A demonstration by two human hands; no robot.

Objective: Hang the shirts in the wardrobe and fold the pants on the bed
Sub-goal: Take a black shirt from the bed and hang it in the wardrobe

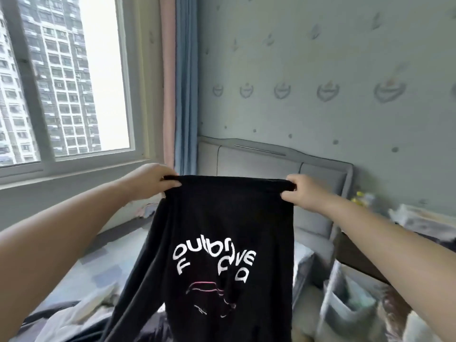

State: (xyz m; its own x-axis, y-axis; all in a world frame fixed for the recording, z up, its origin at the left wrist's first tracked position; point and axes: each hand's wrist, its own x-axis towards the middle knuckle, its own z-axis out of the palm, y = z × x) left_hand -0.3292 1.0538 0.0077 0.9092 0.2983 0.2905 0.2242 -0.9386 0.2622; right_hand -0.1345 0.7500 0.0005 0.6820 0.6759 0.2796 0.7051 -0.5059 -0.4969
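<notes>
A black shirt (222, 243) is held up over the bed (98, 267), its top edge pinched by the left hand (153, 180) and the right hand (299, 191). It seems to hang hem-up, so it should be turned and a hanger found before hanging.

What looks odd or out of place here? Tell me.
Nothing is damaged or spilled. The left hand and right hand hold the black shirt up by its top edge; its white print is creased. Loose clothes lie rumpled on the bed below.

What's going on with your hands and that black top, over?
Left hand and right hand pinch black printed shirt's top edge. Shirt hangs spread above grey bed. No hanger visible.
</notes>
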